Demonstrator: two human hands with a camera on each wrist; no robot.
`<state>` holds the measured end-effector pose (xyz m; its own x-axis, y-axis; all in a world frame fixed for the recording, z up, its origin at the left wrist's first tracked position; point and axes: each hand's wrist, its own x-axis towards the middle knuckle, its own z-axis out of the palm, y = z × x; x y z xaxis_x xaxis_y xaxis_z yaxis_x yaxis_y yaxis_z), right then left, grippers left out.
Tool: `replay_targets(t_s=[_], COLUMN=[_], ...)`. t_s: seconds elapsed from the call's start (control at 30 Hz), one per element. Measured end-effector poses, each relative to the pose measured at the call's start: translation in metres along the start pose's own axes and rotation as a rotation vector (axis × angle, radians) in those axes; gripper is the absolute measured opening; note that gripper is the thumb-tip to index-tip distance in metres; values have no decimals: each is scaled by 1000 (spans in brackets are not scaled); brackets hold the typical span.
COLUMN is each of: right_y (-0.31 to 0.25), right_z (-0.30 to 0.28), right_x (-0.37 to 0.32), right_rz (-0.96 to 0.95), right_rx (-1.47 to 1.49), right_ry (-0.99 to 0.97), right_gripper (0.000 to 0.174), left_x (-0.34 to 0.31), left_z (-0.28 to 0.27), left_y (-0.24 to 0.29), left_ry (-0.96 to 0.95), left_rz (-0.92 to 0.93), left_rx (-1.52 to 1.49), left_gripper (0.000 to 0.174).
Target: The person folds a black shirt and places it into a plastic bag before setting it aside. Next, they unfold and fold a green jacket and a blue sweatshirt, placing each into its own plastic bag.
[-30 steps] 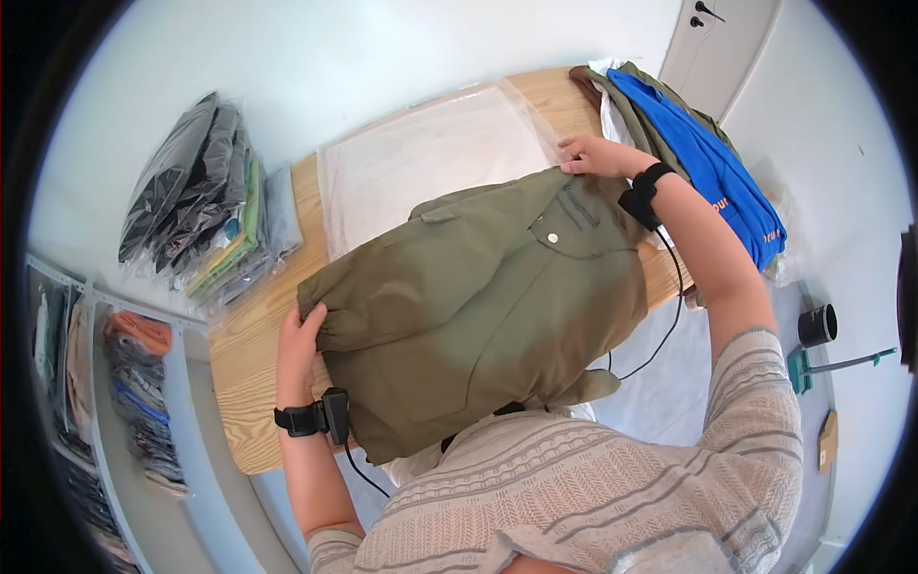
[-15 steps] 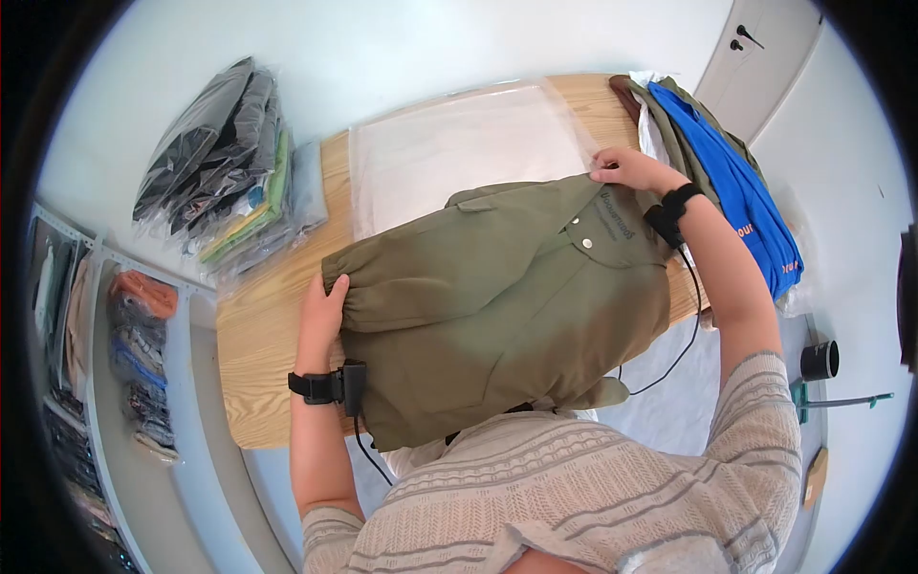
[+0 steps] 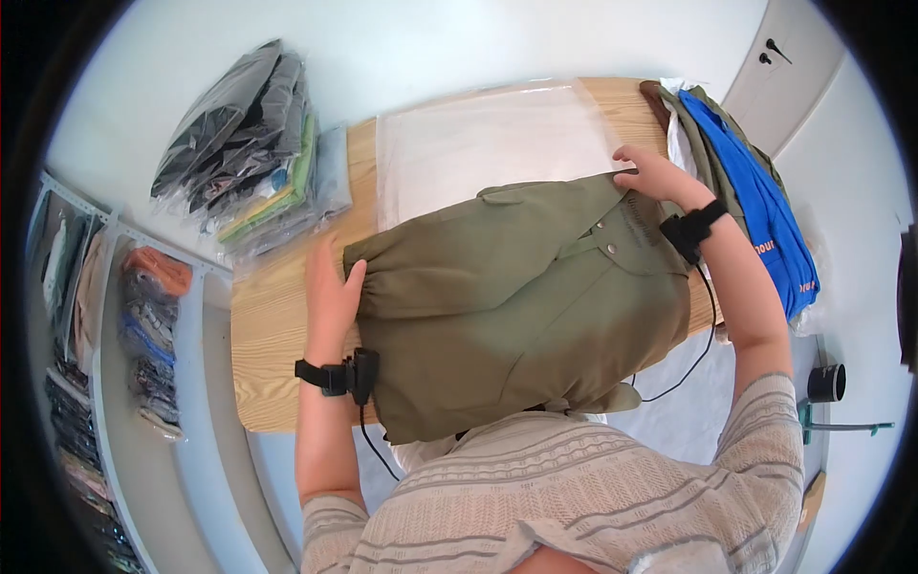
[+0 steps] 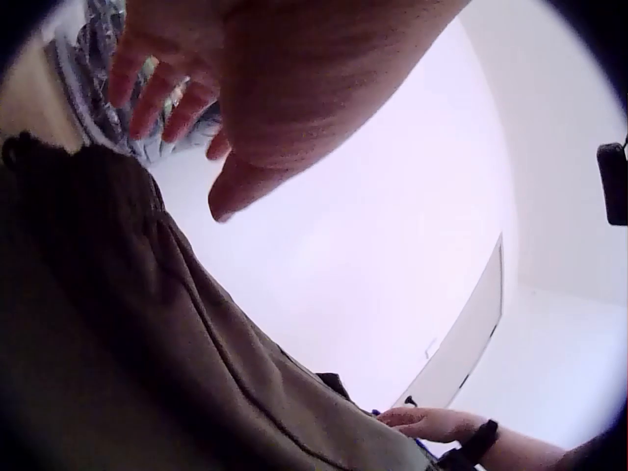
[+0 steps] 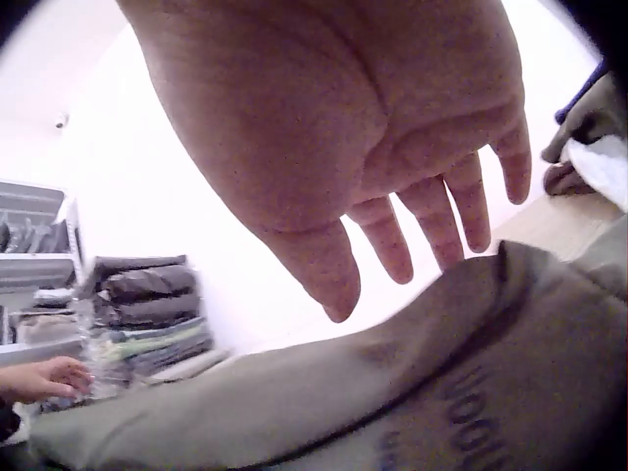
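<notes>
A folded olive-green jacket (image 3: 516, 306), with snap buttons and dark lettering near the collar end, lies across the near side of the table. At its left end is the left hand (image 3: 330, 292), its thumb beside the gathered cuff (image 3: 368, 287). The left wrist view shows this hand (image 4: 294, 78) with fingers extended and parted, nothing in them. Over the jacket's upper right corner reaches the right hand (image 3: 660, 179). Its fingers (image 5: 432, 221) hang loosely extended in the right wrist view, with the tips close above the fabric.
A clear plastic bag (image 3: 459, 143) lies flat behind the jacket on the wooden table (image 3: 273, 354). Bagged garments (image 3: 239, 143) are stacked at the back left. Blue and olive garments (image 3: 746, 191) pile at the right. Shelves (image 3: 201, 335) with packed clothes stand at left.
The left hand has let go of the cuff and its fingers have straightened. The right hand's fingers have loosened at the jacket's corner. The head view has shifted, moving the scene rightward.
</notes>
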<state>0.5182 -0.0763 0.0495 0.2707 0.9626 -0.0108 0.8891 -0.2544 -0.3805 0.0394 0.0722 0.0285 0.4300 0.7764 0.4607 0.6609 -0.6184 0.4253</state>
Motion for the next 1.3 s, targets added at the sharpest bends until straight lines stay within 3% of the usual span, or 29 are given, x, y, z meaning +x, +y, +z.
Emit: replay_targets(t_s=[0.03,0.1,0.13,0.2,0.27,0.33,0.4,0.53,0.7,0.8,0.83,0.93,1.0,1.07,1.13,1.2,1.27,1.3], right_y=[-19,-40,-47,-48,-48,-51,-57,-59,-93,-99,-99,-87,-69,-63,-57,-76,-88,-84], right_z=[-5,5,7,20,30,32,28,14,-42,-58,-60,-43,-13,1,17,-5,-21,-23], right_x=[-4,-5,-5,0,2,5,4,1,-4,25,37,69,85,80,61,8,-54,-83], right_rz=[-23,-85,-141,-144,-93,-23,59,7,-82,-181,-178,-129,-86,-44,-366,-430,-462,-365], right_rx=[38,72,97,64,-195,-177,-218,-71,70,34,36,-75,-157,-179,-219,-37,175,217], right_ry=[-72,-125,-155,-144,-82,-40,-80,-110,-56,-28,-24,-23,91,18,362,231,130,76], right_gripper=[46,45,45,48,57,57,47,42,42,40,40,43,51,53,48,43,37,38], left_x=[0,6,5,9,13,14,15,17,30,62,72,90,92,89,75,51,14,-8], left_z=[1,10,15,24,19,16,14,4,-20,-25,-24,-3,13,16,14,-22,-50,-62], left_y=[-5,-24,-33,-46,-38,-32,-30,-21,-20,-23,-22,-34,-39,-32,-22,10,21,26], left_ry=[-5,-155,-152,-354,-352,-355,-359,-384,-155,-64,-75,-57,-102,-145,127,-67,-330,-416], left_rz=[-13,130,127,38,17,-9,-70,-121,-75,-18,-73,-74,-101,-129,233,191,171,177], left_rx=[8,10,16,-34,-3,22,13,-77,-88,-32,-44,-51,-54,-59,26,-70,-130,-130], left_gripper=[51,61,61,67,67,67,56,42,35,37,37,38,43,48,62,67,54,52])
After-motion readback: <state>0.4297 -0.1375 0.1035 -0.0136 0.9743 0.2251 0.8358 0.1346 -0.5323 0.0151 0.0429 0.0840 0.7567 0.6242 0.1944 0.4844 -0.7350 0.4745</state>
